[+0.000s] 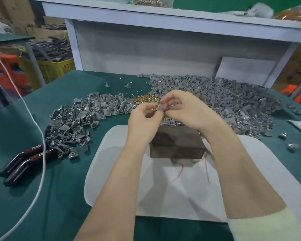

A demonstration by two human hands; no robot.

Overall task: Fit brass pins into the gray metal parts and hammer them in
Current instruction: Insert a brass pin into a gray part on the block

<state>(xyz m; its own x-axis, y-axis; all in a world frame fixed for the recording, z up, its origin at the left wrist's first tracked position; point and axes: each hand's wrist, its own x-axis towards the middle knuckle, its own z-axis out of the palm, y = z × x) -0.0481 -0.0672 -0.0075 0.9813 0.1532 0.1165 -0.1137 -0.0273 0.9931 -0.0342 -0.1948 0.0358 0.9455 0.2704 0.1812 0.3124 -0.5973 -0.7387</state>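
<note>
Both my hands meet above the dark wooden block in the middle of the table. My left hand and my right hand pinch one small gray metal part between their fingertips. Whether a pin sits in it is too blurred to tell. A pile of brass pins lies just behind the hands. A heap of gray parts spreads on the left and a much larger heap of gray parts on the right. No hammer is in view.
The block stands on a white pad over the green tabletop. Two black utility knives lie at the left, crossed by a white cable. A few loose parts lie at the right edge. A white shelf rises behind.
</note>
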